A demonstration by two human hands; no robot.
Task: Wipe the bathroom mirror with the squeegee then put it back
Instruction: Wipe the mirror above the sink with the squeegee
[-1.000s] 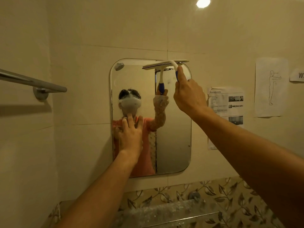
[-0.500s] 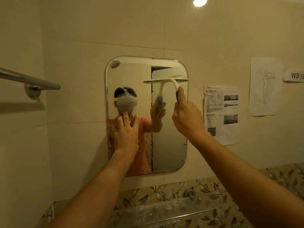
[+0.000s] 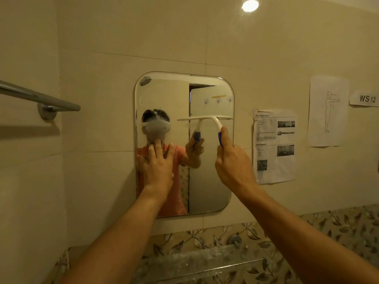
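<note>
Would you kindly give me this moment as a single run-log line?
phase: wiping | right hand grips squeegee handle | blade on mirror, right half, mid-height | left hand flat on mirror | put-back: not yet done

Light: dim, warm yellow cast across my whole feed. Source: one round glare spot (image 3: 250, 5), blown white, high on the glossy wall tiles (image 3: 143, 37). Shadows: soft dark band under the towel bar (image 3: 51, 101). Mirror (image 3: 209, 187): hazy smears on its left half. Edges: I note wide-angle bowing, slight softness in the corners.

Bare forearms (image 3: 127, 232); in reflection, orange short-sleeved shirt (image 3: 179, 158); white headset (image 3: 156, 128)
</note>
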